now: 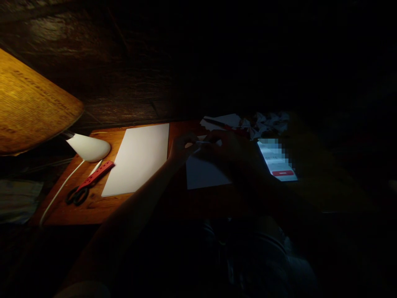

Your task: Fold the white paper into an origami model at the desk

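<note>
In the dim middle of the table, my left hand (182, 147) and my right hand (226, 145) meet with bent fingers at a small piece of white paper (203, 142). Both hands pinch it, the left from the left side and the right from the right. Shadow hides most of the right fingers. Below them a sheet of paper (206, 173) lies on the wooden table (105, 212). To the left of my left hand rests a brightly lit stack of white paper (139, 159).
A lamp with a yellow shade (34, 103) and white base (89, 147) stands at left. Near it lie black-handled scissors (77, 196) and a red strip (96, 175). A lit phone (277, 161) is at right. Crumpled paper pieces (269, 122) lie at the back.
</note>
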A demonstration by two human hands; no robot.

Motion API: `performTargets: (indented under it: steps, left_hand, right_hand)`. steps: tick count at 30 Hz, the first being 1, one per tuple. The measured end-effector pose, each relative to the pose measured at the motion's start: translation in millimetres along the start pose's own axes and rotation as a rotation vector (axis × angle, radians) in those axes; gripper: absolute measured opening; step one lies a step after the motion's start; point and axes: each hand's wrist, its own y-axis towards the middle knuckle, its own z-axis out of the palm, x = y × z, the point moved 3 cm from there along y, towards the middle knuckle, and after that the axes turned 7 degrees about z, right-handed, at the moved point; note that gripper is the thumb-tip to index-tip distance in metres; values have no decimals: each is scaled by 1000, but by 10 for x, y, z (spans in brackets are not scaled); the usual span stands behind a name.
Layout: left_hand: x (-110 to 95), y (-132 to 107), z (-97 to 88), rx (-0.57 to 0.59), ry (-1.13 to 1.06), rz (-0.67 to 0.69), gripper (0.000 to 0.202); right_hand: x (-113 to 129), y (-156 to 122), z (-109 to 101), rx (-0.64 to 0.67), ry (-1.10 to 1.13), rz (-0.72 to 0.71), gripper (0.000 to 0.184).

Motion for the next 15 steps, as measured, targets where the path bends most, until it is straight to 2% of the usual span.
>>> performTargets:
  steps: [4,15]
  left_hand:
    - [2,-6,21,27,-28,-40,28]
    - [8,13,64,-120,-326,-149,25]
  right_hand:
    - [-5,9,10,0,29,-15,13]
    - [-53,21,94,-13,220,-43,11]
